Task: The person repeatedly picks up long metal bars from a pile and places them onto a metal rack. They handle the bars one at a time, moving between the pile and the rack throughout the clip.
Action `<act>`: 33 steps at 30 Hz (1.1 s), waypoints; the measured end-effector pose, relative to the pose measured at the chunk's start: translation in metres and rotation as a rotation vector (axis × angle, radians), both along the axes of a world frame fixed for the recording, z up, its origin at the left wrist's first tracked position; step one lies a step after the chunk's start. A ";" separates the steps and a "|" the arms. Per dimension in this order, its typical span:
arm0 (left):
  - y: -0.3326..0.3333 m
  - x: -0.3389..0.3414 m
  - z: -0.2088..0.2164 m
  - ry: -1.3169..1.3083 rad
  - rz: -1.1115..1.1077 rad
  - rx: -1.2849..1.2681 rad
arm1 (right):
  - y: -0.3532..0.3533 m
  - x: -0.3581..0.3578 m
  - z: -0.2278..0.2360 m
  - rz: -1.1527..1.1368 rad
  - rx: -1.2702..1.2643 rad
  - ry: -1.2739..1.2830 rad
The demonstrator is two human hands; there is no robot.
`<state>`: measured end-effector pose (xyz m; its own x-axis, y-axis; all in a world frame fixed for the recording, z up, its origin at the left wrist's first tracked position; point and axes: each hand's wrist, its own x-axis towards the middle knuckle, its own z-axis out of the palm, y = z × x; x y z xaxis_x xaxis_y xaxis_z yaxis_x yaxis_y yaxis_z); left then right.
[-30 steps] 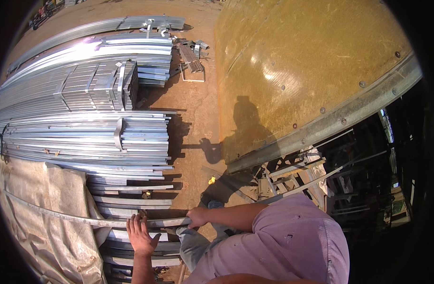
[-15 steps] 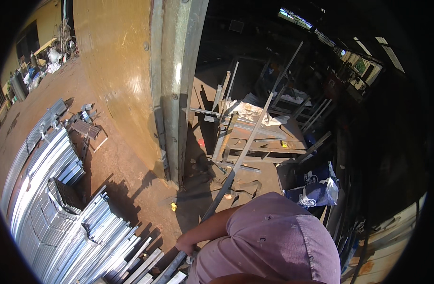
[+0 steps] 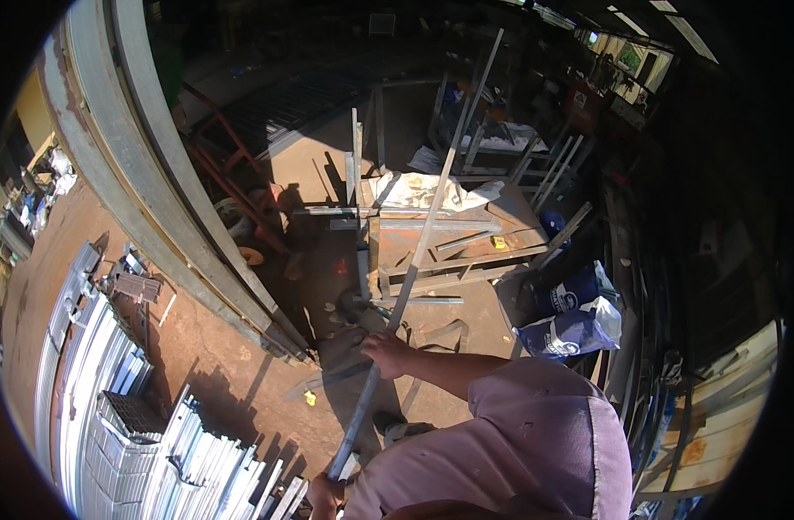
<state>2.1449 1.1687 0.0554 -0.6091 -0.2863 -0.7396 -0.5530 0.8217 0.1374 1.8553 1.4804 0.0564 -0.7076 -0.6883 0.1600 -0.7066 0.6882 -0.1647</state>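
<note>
A long, slim grey metal tube (image 3: 426, 236) slants from beside my body, over a work table (image 3: 522, 212), toward the far side. My right hand (image 3: 386, 354) is closed round it near the middle of the view, the arm stretched out in front of me. At the lower edge my left hand (image 3: 326, 494) is closed on the tube's near end, partly cut off by the picture's rim. A whitish cloth (image 3: 431, 192) and short metal bars lie on the table, with a small yellow object (image 3: 499, 243) near its front edge.
Stacked shiny metal profiles (image 3: 111, 381) lie on the ground at the left. A tall metal door edge (image 3: 167, 186) stands left of the tube. Blue and white sacks (image 3: 572, 328) sit at the right. Another small yellow object (image 3: 310, 398) and a strap (image 3: 444, 334) lie on the floor.
My right hand has moved farther forward along the tube. My left hand has come into view at the lower edge. The view has turned to the right, past the door panel.
</note>
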 end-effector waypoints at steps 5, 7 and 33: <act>0.076 -0.112 -0.014 0.300 -0.168 0.443 | 0.036 0.035 -0.042 -0.916 -0.601 -0.827; 0.078 -0.129 -0.012 0.261 -0.182 0.446 | -0.001 0.054 -0.028 -1.151 -0.966 -1.722; 0.077 -0.033 -0.101 0.107 -0.204 0.430 | -0.059 0.212 -0.104 -0.894 -0.882 -1.556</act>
<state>2.1116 1.2459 -0.0457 -0.7001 0.1648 -0.6947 -0.3507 0.7682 0.5357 2.0671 1.4217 -0.0476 -0.5837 -0.2170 -0.7825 0.7839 0.1009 -0.6127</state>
